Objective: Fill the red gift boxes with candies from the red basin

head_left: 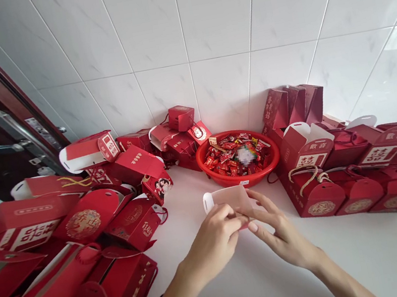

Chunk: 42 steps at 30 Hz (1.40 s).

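Observation:
Near the middle of the white counter (206, 280), just in front of the candy basin, a small paper gift box (228, 198) is between my two hands. Its pale inner side and a rounded white flap show, with a sliver of red beneath. My left hand (214, 238) is closed on its near edge with bent fingers. On the right side, my right hand (282, 231) holds it, its fingers along the panel and the thumb low at the edge. My hands cover much of the box, so its folds are partly hidden.
A red plastic basin (223, 179) of wrapped candies (223, 157) stands by the tiled wall. Red gift boxes (80, 220) lie jumbled at left, to the counter's edge. More boxes (319, 193) stand in rows at right. A door handle (14, 129) shows far left.

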Available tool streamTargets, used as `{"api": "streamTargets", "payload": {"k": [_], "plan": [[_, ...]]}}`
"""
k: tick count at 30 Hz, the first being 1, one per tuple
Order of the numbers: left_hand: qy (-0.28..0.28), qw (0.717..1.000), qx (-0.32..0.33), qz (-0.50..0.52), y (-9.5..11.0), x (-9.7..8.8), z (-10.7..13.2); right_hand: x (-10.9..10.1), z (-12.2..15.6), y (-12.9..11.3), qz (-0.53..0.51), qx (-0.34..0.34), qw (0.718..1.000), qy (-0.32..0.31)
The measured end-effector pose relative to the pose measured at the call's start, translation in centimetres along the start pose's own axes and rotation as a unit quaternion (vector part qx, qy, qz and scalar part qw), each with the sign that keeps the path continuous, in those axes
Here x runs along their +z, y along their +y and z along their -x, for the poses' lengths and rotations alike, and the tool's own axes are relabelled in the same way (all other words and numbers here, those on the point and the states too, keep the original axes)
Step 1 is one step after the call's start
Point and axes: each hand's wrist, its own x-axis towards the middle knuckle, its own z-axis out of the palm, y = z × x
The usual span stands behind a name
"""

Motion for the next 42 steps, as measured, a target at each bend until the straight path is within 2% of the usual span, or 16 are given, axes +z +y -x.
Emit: {"api": "streamTargets", "payload": {"k": [2,4,7,9,16,21,28,36,39,42], "plan": [[-0.018,0.999,0.029,0.01,0.2,-0.4,-0.2,0.1,-0.3,0.0,0.001,0.021,1.0,0.0],[-0.044,0.998,0.046,0.012,0.3,-1.1,-0.5,0.3,-0.5,0.3,0.002,0.051,0.998,0.029],[-0.048,0.998,0.04,-0.017,-0.1,-2.0,-1.2,0.5,-0.5,0.9,0.01,0.09,0.993,0.071],[-0.04,0.998,0.02,-0.042,-0.7,-2.3,-1.8,0.6,-0.4,1.2,0.011,0.103,0.992,0.075],[-0.027,0.998,-0.049,-0.034,-2.6,-2.1,-2.2,0.2,-0.2,1.2,-0.039,0.118,0.992,0.03],[-0.058,0.986,-0.145,-0.061,-2.8,-2.2,-1.3,0.3,-0.2,1.6,-0.102,0.152,0.983,-0.008],[-0.073,0.978,-0.186,-0.058,-2.6,-2.6,-1.9,0.6,-0.7,3.4,-0.172,0.14,0.975,-0.023],[-0.094,0.968,-0.225,-0.054,-1.8,-2.2,-1.9,-0.5,-1.0,3.4,-0.212,0.169,0.961,-0.053],[-0.064,0.973,-0.22,-0.03,-2.1,-1.4,-2.1,-0.9,-1.1,3.8,-0.198,0.16,0.966,-0.048],[-0.001,0.98,-0.199,0.0,-2.5,0.2,-2.1,-1.5,-1.2,4.4,-0.167,0.139,0.976,-0.025]]}}
